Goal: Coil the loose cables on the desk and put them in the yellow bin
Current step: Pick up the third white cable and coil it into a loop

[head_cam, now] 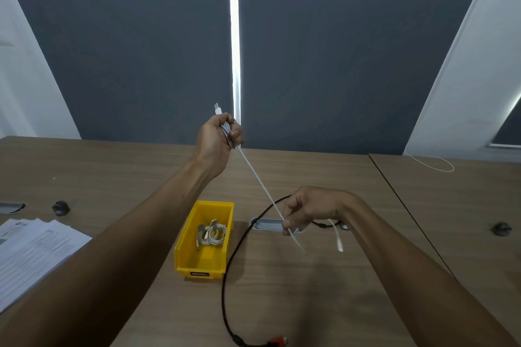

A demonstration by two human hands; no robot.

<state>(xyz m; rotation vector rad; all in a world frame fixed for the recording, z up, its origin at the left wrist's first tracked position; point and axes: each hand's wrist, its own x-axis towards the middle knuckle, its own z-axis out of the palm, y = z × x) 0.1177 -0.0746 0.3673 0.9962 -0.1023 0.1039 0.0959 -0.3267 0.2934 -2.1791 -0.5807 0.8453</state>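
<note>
My left hand is raised above the desk, closed around several loops of a white cable, whose USB plug pokes out above the fist. The cable runs taut down and right to my right hand, which pinches it between thumb and fingers; its loose end dangles below that hand. The yellow bin stands on the desk under my left forearm and holds a coiled white cable. A black cable curves over the desk right of the bin, ending in a red plug at the near edge.
A stack of printed papers lies at the left. A metal cable grommet sits behind the bin. Another white cable lies on the adjoining desk at the back right. Small dark caps sit on both desks.
</note>
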